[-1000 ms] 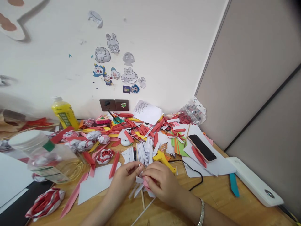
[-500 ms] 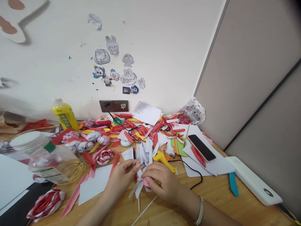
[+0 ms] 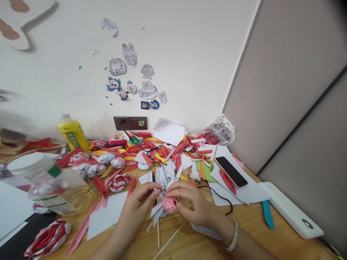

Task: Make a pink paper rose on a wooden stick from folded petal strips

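Low in the middle of the view, both my hands meet over a pink folded paper flower (image 3: 168,203) with white paper petals hanging below it, mounted on a thin wooden stick (image 3: 158,231). My left hand (image 3: 138,206) pinches the flower from its left side. My right hand (image 3: 191,204), with a silver bracelet on the wrist, is curled round the flower's right side. Just behind them stands a bunch of white folded paper strips (image 3: 166,172).
The wooden table (image 3: 252,231) is littered with red, white and yellow paper strips and rolled paper roses (image 3: 119,181). A clear plastic jar (image 3: 51,184) lies at left, a yellow bottle (image 3: 71,131) behind it. A phone (image 3: 231,170), a black cable (image 3: 223,200) and a white power bank (image 3: 291,209) lie at right.
The flower has been lifted and turned, so its pink folded centre now shows between my fingers. My right hand has shifted slightly right and uncovered a white paper scrap beneath it.
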`<state>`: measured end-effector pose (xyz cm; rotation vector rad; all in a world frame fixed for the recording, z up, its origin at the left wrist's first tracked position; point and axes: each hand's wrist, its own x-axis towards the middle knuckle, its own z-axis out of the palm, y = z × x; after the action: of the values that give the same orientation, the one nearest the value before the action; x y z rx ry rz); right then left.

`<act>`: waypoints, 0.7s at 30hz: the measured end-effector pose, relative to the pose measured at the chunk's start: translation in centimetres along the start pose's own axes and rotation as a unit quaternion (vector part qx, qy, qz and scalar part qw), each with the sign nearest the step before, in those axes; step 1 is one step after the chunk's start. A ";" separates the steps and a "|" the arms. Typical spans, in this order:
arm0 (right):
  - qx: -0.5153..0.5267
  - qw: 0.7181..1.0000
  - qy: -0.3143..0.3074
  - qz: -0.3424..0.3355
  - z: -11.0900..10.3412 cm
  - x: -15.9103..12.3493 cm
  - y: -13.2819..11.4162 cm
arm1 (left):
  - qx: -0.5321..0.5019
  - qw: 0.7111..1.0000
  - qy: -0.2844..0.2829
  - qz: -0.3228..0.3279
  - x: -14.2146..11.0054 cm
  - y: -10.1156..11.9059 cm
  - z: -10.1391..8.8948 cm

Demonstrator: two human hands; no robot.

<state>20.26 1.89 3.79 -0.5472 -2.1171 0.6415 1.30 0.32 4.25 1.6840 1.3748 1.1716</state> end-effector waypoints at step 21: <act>-0.015 0.999 0.018 0.022 0.3 -0.1 -0.3 | -0.096 0.991 -0.065 -0.062 0.0 -0.3 0.9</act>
<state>20.00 1.51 3.71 -0.6192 -2.0883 0.6222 2.02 0.41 3.67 1.4917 1.2275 1.0684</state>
